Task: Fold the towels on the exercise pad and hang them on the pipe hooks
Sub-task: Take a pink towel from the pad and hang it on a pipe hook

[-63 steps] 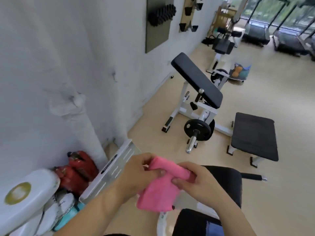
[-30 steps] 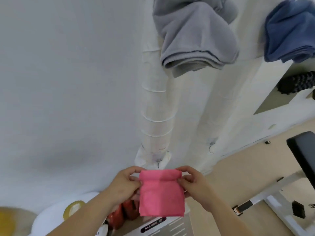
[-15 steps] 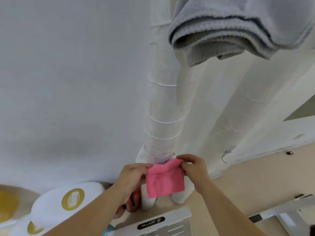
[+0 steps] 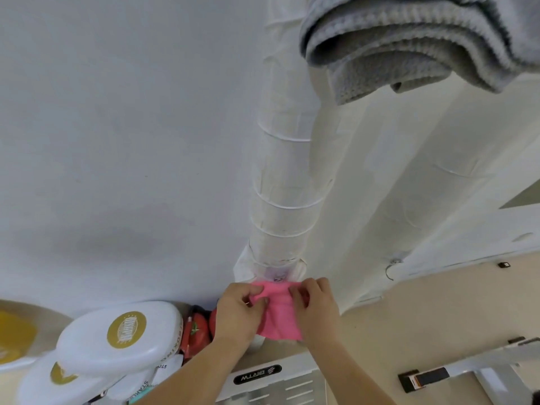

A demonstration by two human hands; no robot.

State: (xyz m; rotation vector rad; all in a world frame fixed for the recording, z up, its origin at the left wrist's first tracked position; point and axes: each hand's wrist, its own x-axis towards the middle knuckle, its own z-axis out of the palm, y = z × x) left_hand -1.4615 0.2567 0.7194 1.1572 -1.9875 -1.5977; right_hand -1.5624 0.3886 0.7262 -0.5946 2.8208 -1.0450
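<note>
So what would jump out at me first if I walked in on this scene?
The bright pink towel, low in the middle, gripped near its top by the left hand and right hand. Just behind it a white wrapped pipe rises, and a thick folded grey towel hangs at the top right.

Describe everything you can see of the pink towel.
The pink towel is small, bright pink, and looks like soft terry. It is folded into a compact, slightly bunched packet hanging between the left hand, which pinches its upper left edge, and the right hand, which grips its upper right. It is held in front of the lower part of the white wrapped pipe; whether it touches the pipe cannot be told.
</note>
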